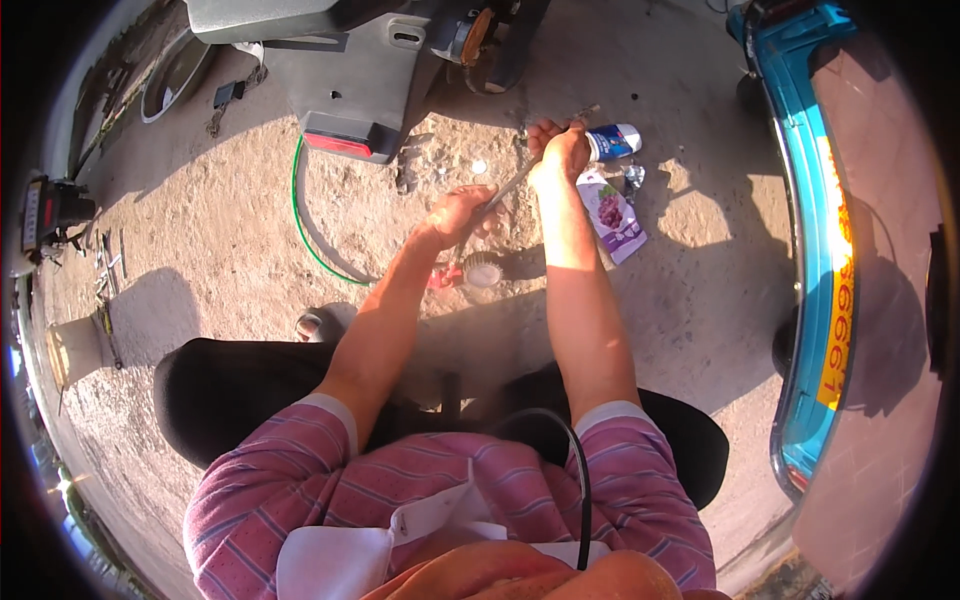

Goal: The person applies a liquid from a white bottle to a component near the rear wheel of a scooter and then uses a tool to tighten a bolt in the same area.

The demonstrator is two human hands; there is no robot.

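My left hand (462, 212) grips a long, thin grey strip (510, 190) near the middle of the view. Higher and to the right, my right hand (558, 155) is closed round the strip's upper part. Below my left hand lie a red tool (445, 278), joined to a green hose (325, 260), and a round bristled object (483, 275). Just right of my right hand lie a blue-and-white container (615, 142) and a white-and-purple packet (612, 222), with a crumpled silver piece (633, 180) beside them.
A grey vehicle part with a red reflector (340, 140) overhangs the top. A turquoise vehicle body (800, 440) runs along the right. At left are a dark vehicle end (60, 220), scattered metal tools (110, 300) and a pale bucket (75, 350). The ground (700, 310) is rough, sunlit concrete.
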